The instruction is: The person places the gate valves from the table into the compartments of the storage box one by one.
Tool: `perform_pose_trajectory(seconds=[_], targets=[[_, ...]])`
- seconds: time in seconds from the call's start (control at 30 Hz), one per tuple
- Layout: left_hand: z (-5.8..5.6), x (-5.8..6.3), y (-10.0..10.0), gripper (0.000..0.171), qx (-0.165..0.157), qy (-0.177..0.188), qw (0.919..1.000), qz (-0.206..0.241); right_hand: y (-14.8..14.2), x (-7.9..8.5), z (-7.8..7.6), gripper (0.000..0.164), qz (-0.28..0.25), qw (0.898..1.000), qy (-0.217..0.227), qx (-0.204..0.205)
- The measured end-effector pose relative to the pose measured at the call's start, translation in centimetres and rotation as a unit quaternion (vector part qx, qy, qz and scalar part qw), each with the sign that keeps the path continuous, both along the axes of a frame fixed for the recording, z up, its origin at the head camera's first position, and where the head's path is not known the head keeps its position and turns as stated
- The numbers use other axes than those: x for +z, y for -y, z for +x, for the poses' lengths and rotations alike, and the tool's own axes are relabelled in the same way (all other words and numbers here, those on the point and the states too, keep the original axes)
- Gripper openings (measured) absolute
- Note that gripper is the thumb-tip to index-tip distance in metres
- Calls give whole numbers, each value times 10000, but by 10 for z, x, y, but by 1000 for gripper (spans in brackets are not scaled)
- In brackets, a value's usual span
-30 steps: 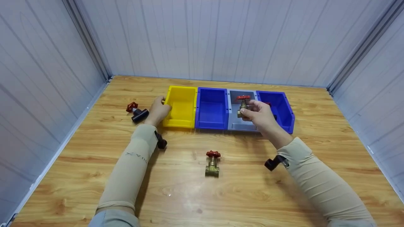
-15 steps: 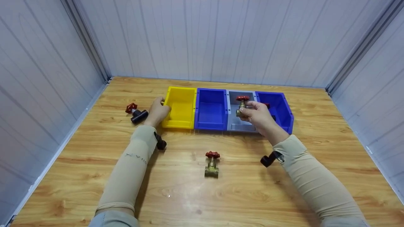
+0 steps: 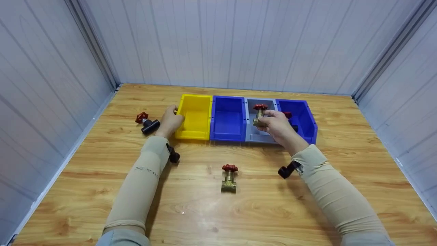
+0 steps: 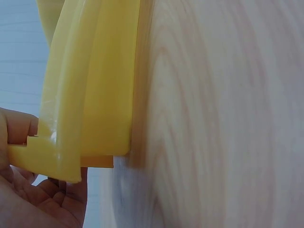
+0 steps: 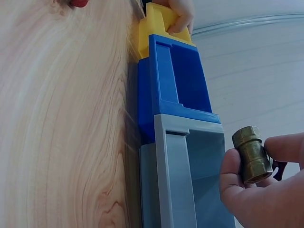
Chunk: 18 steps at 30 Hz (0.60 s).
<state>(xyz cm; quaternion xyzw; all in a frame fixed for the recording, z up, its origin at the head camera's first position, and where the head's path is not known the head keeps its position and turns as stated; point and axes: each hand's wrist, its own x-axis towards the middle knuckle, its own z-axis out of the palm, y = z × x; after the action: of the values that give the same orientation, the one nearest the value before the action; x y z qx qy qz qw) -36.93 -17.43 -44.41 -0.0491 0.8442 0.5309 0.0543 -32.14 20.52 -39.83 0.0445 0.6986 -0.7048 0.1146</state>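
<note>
My left hand (image 3: pixel 171 121) grips the outer left side of the yellow bin (image 3: pixel 194 114); in the left wrist view its fingers curl around the yellow edge. With thumb and fingers my right hand (image 3: pixel 280 127) holds a brass gate valve (image 5: pixel 252 154) by its body, over the grey bin (image 3: pixel 261 138). The valve's red handwheel (image 3: pixel 260 106) points up in the head view. A second brass gate valve (image 3: pixel 228 184) with a red handwheel lies on the table in front of the bins.
A blue bin (image 3: pixel 228 118) stands between the yellow and grey ones. The right-end blue bin (image 3: pixel 307 119) contains a black valve with a red handwheel (image 3: pixel 287 114), partly behind my hand. Another black valve (image 3: pixel 150 126) lies left of the row. Panel walls enclose the table.
My right hand has shifted slightly left with the brass valve, staying over the grey bin. The left hand keeps its hold on the yellow bin.
</note>
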Motion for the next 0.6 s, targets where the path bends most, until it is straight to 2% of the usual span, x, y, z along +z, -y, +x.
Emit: perform_pose_trajectory(seconds=[0.2, 0.6], targets=[[1, 0, 0, 39, -21, -19, 10000, -49, 2, -3, -5, 58, -130, 9999, 49, -31], [3, 3, -2, 37, 45, -73, 10000, -21, 2, -7, -15, 63, -48, 9998, 175, -13]])
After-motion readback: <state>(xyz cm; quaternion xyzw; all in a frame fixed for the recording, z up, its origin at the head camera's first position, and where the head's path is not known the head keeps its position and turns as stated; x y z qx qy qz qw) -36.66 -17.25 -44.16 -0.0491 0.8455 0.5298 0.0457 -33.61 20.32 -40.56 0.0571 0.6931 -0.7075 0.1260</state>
